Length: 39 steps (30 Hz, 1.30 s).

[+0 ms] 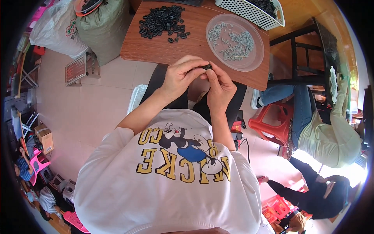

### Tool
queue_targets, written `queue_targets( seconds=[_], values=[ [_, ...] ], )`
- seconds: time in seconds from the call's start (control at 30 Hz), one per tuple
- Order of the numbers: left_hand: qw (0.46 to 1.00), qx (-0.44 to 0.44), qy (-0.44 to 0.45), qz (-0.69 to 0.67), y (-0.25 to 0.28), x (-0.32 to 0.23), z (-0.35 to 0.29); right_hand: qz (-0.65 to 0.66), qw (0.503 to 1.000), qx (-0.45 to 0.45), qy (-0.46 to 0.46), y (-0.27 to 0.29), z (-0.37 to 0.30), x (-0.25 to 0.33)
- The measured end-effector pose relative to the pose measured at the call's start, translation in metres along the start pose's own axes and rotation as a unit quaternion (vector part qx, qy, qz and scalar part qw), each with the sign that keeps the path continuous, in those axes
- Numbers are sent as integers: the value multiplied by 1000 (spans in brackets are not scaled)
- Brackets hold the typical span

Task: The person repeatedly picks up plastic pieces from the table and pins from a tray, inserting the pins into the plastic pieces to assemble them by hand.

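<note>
Both my hands meet just off the near edge of the brown table. Between their fingertips sits a small black oval plastic part, its far side partly covered by the fingers. My left hand pinches it from the left, while my right hand grips it from the right with thumb and forefinger. Ahead on the left of the tabletop lies a heap of similar black parts. A round clear plastic tray holding many small silvery screws stands just beyond my right hand.
A white perforated basket of black pieces stands at the table's far right. Full sacks and a small folding stool are at the left. To the right, a person in jeans sits by a red plastic stool.
</note>
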<state>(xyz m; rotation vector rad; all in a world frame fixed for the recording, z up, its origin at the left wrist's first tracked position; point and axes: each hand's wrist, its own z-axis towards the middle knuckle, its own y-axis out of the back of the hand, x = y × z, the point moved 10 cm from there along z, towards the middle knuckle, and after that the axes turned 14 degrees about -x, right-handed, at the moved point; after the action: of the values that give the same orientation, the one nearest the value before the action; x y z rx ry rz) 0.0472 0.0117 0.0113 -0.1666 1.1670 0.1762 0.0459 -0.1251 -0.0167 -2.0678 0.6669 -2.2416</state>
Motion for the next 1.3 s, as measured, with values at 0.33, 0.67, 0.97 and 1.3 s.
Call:
queue_targets(
  seconds=[0.33, 0.67, 0.97, 1.3],
  values=[
    [969, -19, 140, -202, -4, 14, -9, -95, 993, 1, 70, -16, 27, 59],
    [966, -33, 250, -63, 29, 68, -37, -395, 774, -157, 470, -22, 206, 207],
    [951, -19, 308, -29, 52, 104, -61, -361, 846, 196, 340, -129, 66, -22],
    [953, -19, 303, 3, 58, 109, -63, -450, 745, 203, 448, -139, 56, -51]
  ],
)
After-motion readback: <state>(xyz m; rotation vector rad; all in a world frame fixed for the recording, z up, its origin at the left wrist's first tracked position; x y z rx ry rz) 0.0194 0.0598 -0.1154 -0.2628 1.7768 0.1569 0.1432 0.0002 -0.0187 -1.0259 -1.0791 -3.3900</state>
